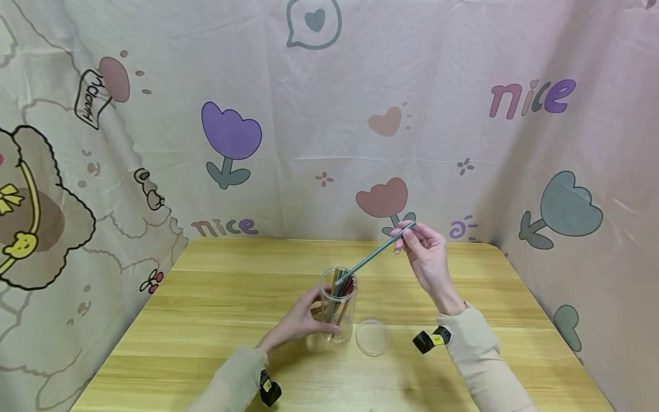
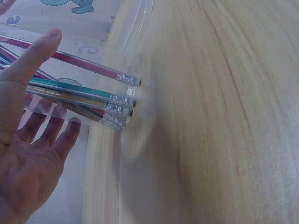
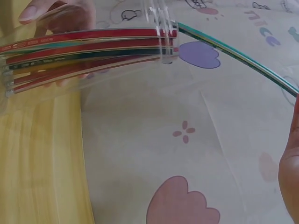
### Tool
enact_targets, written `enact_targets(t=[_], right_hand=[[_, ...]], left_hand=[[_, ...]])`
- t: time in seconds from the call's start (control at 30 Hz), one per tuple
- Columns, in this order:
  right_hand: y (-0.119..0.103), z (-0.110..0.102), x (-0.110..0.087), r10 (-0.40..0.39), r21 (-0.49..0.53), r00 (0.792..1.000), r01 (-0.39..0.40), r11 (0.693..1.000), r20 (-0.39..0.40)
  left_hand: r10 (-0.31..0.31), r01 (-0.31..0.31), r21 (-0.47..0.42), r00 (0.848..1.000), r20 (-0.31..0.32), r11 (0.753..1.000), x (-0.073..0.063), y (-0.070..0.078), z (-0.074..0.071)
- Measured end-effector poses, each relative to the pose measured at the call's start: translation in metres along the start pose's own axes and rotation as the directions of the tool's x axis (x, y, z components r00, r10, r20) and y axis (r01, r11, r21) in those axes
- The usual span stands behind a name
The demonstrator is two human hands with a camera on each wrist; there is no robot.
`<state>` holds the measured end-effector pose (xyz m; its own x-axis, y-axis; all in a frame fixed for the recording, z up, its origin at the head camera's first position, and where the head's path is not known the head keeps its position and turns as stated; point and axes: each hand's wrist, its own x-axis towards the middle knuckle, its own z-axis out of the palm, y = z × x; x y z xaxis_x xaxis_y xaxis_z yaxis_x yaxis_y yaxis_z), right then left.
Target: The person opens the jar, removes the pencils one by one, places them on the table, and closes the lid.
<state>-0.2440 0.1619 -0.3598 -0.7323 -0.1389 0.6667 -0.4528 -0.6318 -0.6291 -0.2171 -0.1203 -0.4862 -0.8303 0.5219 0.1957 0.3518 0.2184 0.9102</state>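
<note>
A clear cylindrical jar (image 1: pixel 349 321) stands upright on the table, with several pencils (image 3: pixel 93 49) leaning inside. My left hand (image 1: pixel 298 321) grips the jar's lower side, thumb across the front and fingers around the far side. In the left wrist view, the pencils' metal-banded eraser ends (image 2: pixel 119 100) sit at the jar's bottom. Up to the right, my right hand (image 1: pixel 429 257) pinches a teal pencil (image 1: pixel 377 253) near its upper end. That pencil slants down to the left, its lower end overlapping the jar's mouth in the head view.
A round clear lid (image 1: pixel 373 337) lies flat on the wooden table (image 1: pixel 216 297), just right of the jar. Printed cloth (image 1: pixel 319 114) hangs behind the table and along both sides. Small black cameras (image 1: pixel 270 390) are strapped at both wrists.
</note>
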Motion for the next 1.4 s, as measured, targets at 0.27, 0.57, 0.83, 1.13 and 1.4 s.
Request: enact_targets(t=[0.27,0.57,0.83,1.13,1.4], right_hand=[[-0.008,-0.004,0.003,-0.032,0.096,0.996,0.040,0.995,-0.080],[-0.015,-0.014,0.003,0.068,0.083,0.985,-0.055,0.995,-0.160],[-0.001,-0.039,-0.010,0.343,-0.027,0.915,-0.356,0.934,-0.213],[0.023,-0.070,-0.033,0.498,-0.069,0.818,-0.536,0.841,-0.288],[0.038,-0.085,-0.051,0.551,-0.151,0.766,-0.620,0.770,-0.332]], left_hand=[[-0.002,0.002,-0.004,1.000,0.001,1.000,0.000,0.000,0.000],[-0.009,0.009,-0.012,1.000,0.001,1.000,-0.001,-0.001,0.000],[-0.011,0.011,-0.025,1.000,0.004,1.000,-0.001,0.000,0.000],[-0.023,0.023,-0.008,1.000,-0.001,1.000,-0.001,0.000,0.001],[0.023,-0.023,-0.001,1.000,-0.001,1.000,0.000,-0.003,0.001]])
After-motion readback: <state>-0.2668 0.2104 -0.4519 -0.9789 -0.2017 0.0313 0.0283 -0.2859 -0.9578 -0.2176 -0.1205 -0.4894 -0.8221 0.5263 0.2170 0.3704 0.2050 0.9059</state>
